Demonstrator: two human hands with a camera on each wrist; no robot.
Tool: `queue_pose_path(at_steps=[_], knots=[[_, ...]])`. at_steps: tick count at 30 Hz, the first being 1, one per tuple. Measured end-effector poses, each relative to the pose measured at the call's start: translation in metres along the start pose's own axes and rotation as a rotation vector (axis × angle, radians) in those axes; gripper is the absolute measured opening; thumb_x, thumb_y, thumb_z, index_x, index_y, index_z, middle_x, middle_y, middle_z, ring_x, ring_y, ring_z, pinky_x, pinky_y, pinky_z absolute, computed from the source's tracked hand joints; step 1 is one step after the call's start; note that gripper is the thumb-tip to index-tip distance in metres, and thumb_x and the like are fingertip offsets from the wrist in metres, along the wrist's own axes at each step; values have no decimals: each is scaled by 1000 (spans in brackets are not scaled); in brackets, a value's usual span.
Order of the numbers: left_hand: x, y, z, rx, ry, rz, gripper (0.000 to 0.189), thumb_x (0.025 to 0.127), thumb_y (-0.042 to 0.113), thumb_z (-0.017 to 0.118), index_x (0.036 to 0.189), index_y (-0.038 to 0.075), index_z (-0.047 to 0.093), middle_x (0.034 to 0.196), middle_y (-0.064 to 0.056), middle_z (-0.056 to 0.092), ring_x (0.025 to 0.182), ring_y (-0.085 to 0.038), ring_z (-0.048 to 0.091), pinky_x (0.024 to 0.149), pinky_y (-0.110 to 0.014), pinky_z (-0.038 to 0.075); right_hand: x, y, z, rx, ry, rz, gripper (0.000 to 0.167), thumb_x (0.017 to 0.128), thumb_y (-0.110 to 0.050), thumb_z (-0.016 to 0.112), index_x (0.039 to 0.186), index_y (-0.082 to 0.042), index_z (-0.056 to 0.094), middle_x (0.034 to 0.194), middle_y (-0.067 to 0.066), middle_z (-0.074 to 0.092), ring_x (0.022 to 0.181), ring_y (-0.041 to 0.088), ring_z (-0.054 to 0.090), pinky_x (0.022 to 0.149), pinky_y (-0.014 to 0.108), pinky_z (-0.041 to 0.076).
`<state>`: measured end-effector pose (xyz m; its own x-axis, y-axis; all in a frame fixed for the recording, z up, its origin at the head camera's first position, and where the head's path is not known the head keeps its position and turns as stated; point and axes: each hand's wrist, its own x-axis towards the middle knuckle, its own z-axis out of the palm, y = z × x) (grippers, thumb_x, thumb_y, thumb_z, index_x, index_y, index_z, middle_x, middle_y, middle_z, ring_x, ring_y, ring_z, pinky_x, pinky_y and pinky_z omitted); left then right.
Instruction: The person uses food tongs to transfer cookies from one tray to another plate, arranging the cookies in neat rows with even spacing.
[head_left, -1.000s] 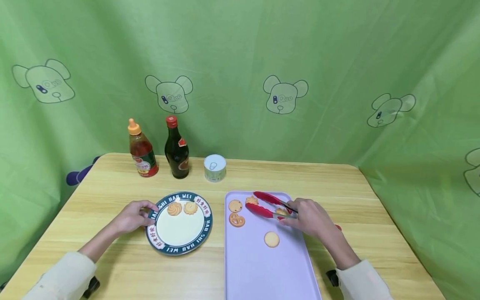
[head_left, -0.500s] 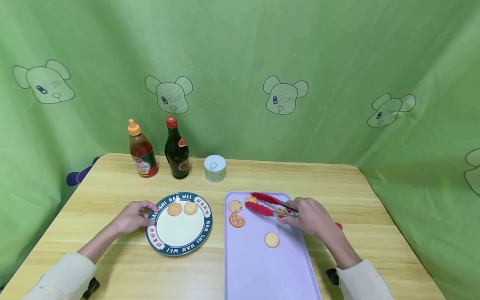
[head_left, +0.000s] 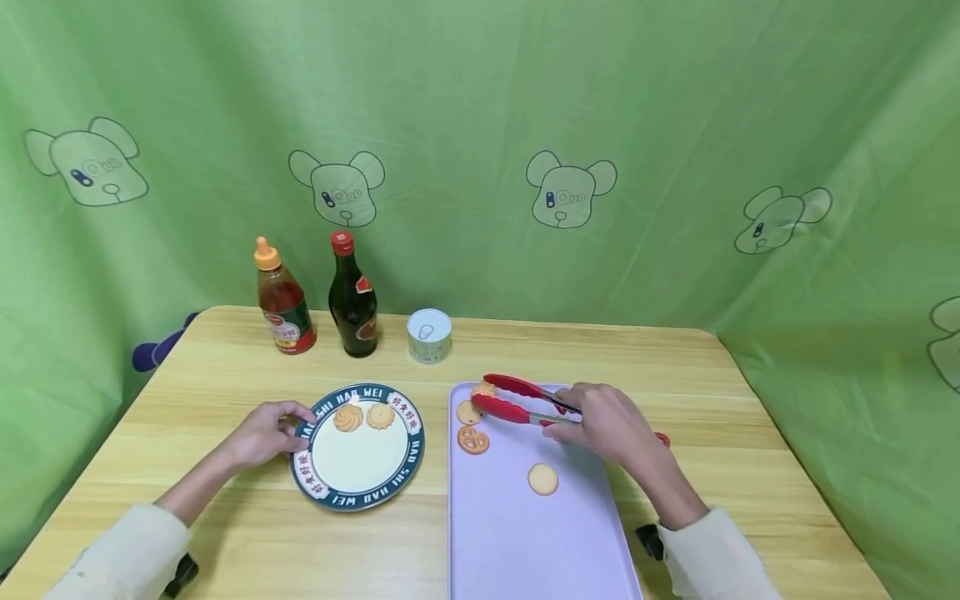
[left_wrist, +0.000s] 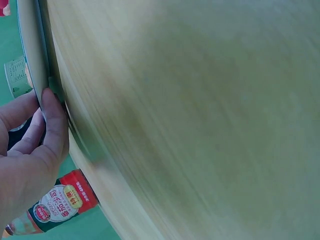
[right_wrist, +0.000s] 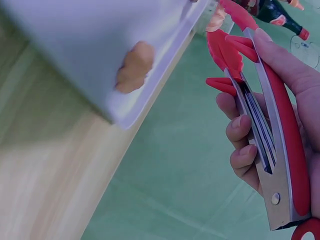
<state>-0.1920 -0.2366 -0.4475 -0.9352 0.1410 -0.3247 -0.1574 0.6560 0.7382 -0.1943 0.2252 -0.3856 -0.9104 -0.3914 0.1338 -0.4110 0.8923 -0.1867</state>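
At the plate's left rim, my left hand (head_left: 266,435) pinches the round plate (head_left: 360,483), white with a dark green lettered border. Two piped cookies (head_left: 364,417) lie on it. In the left wrist view, thumb and fingers (left_wrist: 56,117) are on both faces of the rim. My right hand (head_left: 611,422) grips red-tipped tongs (right_wrist: 272,125) over the lilac tray (head_left: 540,542). A flower-shaped cookie (right_wrist: 216,20) sits between the tong tips. Below it in the head view are a round dotted cookie (head_left: 469,412), a pretzel cookie (head_left: 473,440) and a plain round cookie (head_left: 543,479).
Another cookie (right_wrist: 135,67) lies at the tray's far right corner, hidden by the right hand in the head view. A sauce bottle (head_left: 287,312), a dark bottle (head_left: 354,304) and a tin can (head_left: 430,337) stand along the table's back, before a green curtain (head_left: 465,100).
My right hand has moved left and slightly away with the tongs, and the flower-shaped cookie between their tips has moved left, up to the dotted cookie. The left hand and plate have stayed put.
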Motion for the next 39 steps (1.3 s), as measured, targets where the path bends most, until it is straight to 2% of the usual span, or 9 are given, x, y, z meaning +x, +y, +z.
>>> queue_pose_path(at_steps=[3, 7, 9, 14, 19, 24, 30, 34, 39], knots=[[0, 0, 0, -1, -1, 3, 35, 82, 2, 66, 116, -1, 59, 90, -10, 56, 74, -19, 52, 62, -29, 49, 6, -9, 1, -7, 3, -21, 49, 71, -41, 79, 105, -6, 71, 70, -4, 58, 60, 9, 42, 55, 22, 34], [0, 0, 0, -3, 0, 6, 35, 82, 2, 66, 116, -1, 59, 90, -10, 56, 74, -19, 52, 62, -30, 49, 15, -23, 3, 5, 7, -68, 44, 71, -42, 79, 97, -7, 72, 66, -5, 54, 59, 8, 41, 54, 22, 34], [0, 0, 0, -4, 0, 6, 35, 81, 2, 66, 115, -1, 59, 89, -10, 56, 74, -19, 52, 62, -30, 49, 19, -32, 5, 16, -2, -70, 45, 71, -42, 79, 98, -7, 72, 71, -3, 60, 61, 9, 45, 57, 23, 38], [0, -1, 0, -14, 2, 1, 35, 82, 2, 66, 116, 0, 59, 91, -11, 56, 75, -19, 52, 62, -30, 50, 29, -57, 9, 25, -41, -51, 57, 71, -46, 78, 112, -7, 70, 90, 4, 71, 66, 10, 49, 61, 25, 43], [0, -2, 1, -19, 5, 0, 34, 82, 1, 66, 115, 0, 59, 90, -11, 56, 74, -19, 53, 62, -30, 50, 37, -77, 16, 33, -34, -102, 55, 71, -45, 79, 112, -8, 70, 95, 3, 72, 67, 9, 52, 63, 25, 47], [1, -3, 0, -24, 6, 16, 34, 81, 0, 65, 115, -1, 59, 88, -10, 56, 73, -19, 53, 61, -29, 50, 45, -96, 19, 49, -54, -133, 56, 72, -45, 78, 115, -10, 69, 92, 3, 71, 65, 11, 52, 59, 25, 45], [1, -3, 0, -23, 4, 22, 34, 81, 1, 65, 115, -1, 59, 88, -10, 56, 73, -19, 53, 61, -29, 50, 50, -116, 26, 7, -26, -228, 56, 72, -48, 77, 113, -9, 70, 102, 4, 72, 79, 13, 64, 70, 27, 53], [1, -3, 0, -20, 1, 26, 33, 82, 1, 65, 115, -1, 59, 90, -10, 57, 74, -18, 53, 62, -29, 50, 52, -127, 34, -10, -41, -266, 56, 72, -48, 76, 112, -10, 70, 94, 3, 71, 74, 12, 60, 66, 26, 51], [1, -4, 0, -10, 0, 47, 30, 84, -1, 61, 115, -3, 59, 94, -12, 58, 74, -18, 54, 62, -29, 51, 53, -140, 42, -3, -82, -276, 57, 74, -49, 75, 116, -12, 68, 94, 1, 71, 67, 9, 53, 60, 21, 45]])
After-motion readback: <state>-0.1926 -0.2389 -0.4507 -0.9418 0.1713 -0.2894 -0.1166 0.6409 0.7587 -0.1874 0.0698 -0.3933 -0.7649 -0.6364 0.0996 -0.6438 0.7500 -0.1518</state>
